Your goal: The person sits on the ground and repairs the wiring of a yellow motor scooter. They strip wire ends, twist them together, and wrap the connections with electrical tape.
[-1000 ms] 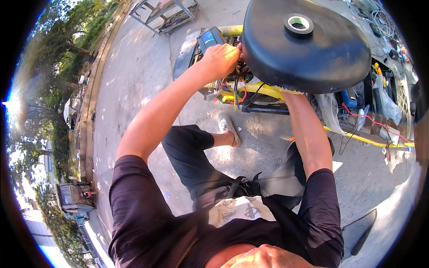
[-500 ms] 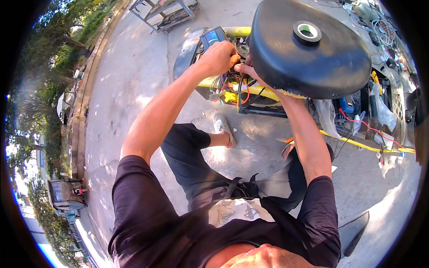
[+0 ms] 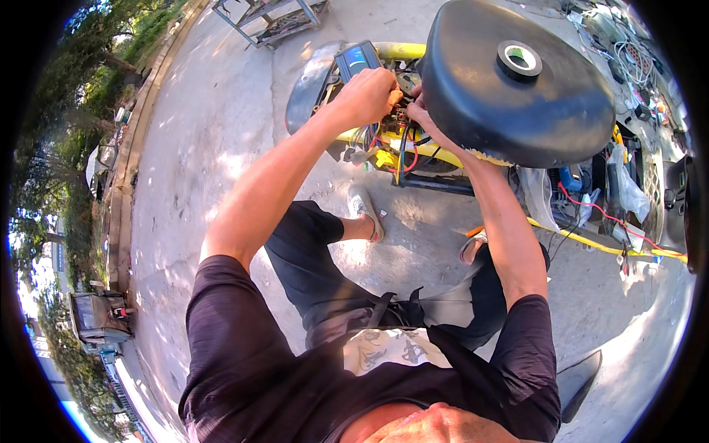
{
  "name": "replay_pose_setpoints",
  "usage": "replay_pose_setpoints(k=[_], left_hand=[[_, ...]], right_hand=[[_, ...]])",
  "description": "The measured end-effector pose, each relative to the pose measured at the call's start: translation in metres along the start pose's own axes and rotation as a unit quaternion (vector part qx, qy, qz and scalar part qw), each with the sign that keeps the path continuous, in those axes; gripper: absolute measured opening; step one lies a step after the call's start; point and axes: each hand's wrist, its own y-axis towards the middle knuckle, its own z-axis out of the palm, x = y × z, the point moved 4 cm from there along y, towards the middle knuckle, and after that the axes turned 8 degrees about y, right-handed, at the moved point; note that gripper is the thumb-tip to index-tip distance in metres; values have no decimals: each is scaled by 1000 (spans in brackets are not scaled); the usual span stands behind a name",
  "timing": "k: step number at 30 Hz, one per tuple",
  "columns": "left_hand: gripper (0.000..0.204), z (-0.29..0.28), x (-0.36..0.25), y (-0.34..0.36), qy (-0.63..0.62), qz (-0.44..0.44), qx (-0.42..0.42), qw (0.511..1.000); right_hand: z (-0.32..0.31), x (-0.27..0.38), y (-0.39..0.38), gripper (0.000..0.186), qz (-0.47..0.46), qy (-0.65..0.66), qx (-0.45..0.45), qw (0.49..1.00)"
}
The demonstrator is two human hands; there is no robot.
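Note:
My left hand (image 3: 369,94) is closed like a fist over the opened middle of a yellow-framed motorcycle (image 3: 402,51). A small orange bit shows at its fingertips; what it grips is hidden. Right beside it, my right hand (image 3: 422,112) has thumb and fingers drawn together among the wires, partly under the edge of a black fuel-tank-shaped cover (image 3: 532,118). A dark ring surrounds the round hole in its top. Below the hands hang black and coloured wires (image 3: 406,151) and a yellow connector (image 3: 385,158). A box with a blue face (image 3: 357,60) lies left of the opening.
A wrench (image 3: 326,94) lies by the blue-faced box. At right are a blue tool (image 3: 570,179), a clear plastic bag (image 3: 629,184) and a red cable (image 3: 602,210). Tangled cables (image 3: 636,63) lie farther back. A metal rack (image 3: 277,18) stands at the far left.
Both hands stay close together at the wires, with small finger movements. My right hand has shifted slightly right, and the black cover sits slightly farther right in view.

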Motion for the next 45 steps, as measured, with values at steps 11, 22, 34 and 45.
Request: replay_pose_setpoints(k=[11,22,34,45], left_hand=[[22,7,-5,-10,4,7,-60,998],[23,17,-1,-16,-38,-8,-116,992],[25,19,-4,-20,-56,-29,-138,988],[24,11,-11,-25,-51,-55,-110,991]], right_hand=[[7,-25,-4,27,-64,-39,-15,997],[1,-13,-10,24,-68,-89,-44,993],[1,-13,-7,31,-8,-9,-13,1000],[1,-4,-4,16,-53,-42,8,998]])
